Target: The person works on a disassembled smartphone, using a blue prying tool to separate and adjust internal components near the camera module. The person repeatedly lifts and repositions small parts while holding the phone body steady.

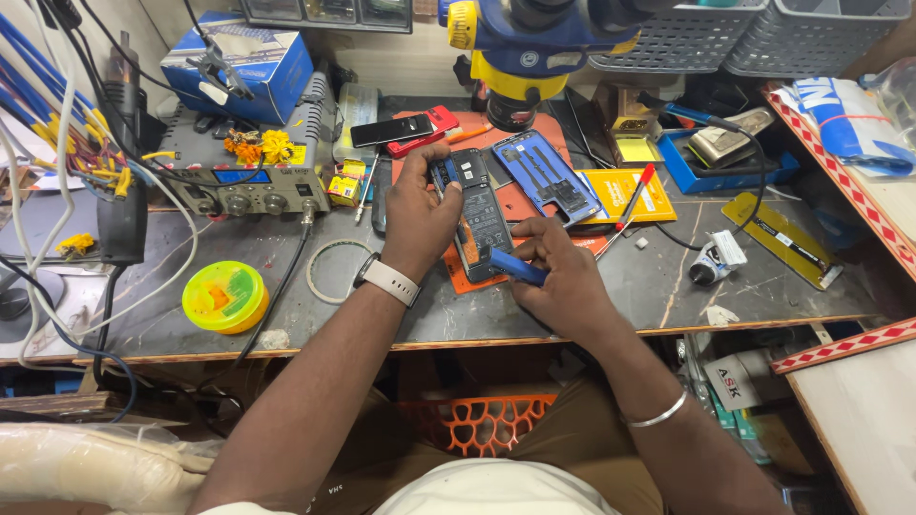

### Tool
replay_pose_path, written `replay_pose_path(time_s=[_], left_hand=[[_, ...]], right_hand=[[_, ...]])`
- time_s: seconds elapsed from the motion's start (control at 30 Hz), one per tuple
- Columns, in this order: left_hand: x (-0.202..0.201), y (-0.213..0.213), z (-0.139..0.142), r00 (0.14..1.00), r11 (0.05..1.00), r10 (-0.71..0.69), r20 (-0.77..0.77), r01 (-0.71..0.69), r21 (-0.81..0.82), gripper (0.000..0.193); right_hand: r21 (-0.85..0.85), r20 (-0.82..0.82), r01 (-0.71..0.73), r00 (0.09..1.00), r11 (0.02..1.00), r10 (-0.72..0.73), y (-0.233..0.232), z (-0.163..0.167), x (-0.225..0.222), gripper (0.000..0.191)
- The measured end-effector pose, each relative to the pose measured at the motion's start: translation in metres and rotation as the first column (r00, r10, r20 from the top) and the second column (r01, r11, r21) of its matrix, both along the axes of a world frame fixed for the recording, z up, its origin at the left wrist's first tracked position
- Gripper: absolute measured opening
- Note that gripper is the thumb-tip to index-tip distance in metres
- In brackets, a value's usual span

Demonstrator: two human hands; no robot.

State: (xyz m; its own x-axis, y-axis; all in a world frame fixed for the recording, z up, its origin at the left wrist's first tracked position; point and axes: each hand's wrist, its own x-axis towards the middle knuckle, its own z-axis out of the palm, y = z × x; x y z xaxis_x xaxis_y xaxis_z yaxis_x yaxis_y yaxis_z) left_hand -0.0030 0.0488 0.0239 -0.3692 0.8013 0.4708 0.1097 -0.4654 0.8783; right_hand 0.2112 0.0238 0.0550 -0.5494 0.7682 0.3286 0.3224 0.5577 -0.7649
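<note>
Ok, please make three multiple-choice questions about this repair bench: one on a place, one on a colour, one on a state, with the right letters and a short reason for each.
1. Where does the round yellow-green tin lie?
A. on the bench, on the left-hand side of the person's left arm
B. inside the grey basket
C. on the opened phone

2. What colour is the tool in the right hand?
A. red
B. blue
C. white

3. In what state is the phone that the hands work on?
A. closed, screen lit
B. still in a box
C. back cover off, battery showing

Answers:
1 A: the round yellow-green tin sits on the bench beyond the left arm.
2 B: the right hand grips a blue tool.
3 C: the opened phone, steadied by the left hand, shows its dark battery and inner parts.
</note>
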Motion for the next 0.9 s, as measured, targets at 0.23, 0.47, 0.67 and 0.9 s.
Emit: replay_pose_path(time_s=[0.23, 0.47, 0.67, 0.9], left_hand=[[0.001, -0.006, 0.006, 0.997, 0.998, 0.046, -0.060, -0.049, -0.050, 0.040], [0.001, -0.006, 0.007, 0.995, 0.997, 0.063, -0.078, -0.065, -0.028, 0.040], [0.002, -0.005, 0.008, 0.997, 0.999, 0.052, -0.051, -0.051, 0.003, 0.039], [0.000, -0.006, 0.006, 0.979, 0.990, 0.121, -0.162, -0.131, -0.053, 0.039]], right_hand=[[0.192, 0.071, 0.034, 0.996, 0.981, -0.048, 0.000, -0.011, -0.001, 0.058], [0.287, 0.082, 0.068, 0.992, 0.955, -0.095, -0.003, -0.015, -0.002, 0.057], [0.328, 0.086, 0.090, 0.988, 0.940, -0.125, -0.006, -0.013, -0.004, 0.057], [0.382, 0.213, 0.099, 0.958, 0.919, -0.192, -0.010, -0.008, -0.010, 0.057]])
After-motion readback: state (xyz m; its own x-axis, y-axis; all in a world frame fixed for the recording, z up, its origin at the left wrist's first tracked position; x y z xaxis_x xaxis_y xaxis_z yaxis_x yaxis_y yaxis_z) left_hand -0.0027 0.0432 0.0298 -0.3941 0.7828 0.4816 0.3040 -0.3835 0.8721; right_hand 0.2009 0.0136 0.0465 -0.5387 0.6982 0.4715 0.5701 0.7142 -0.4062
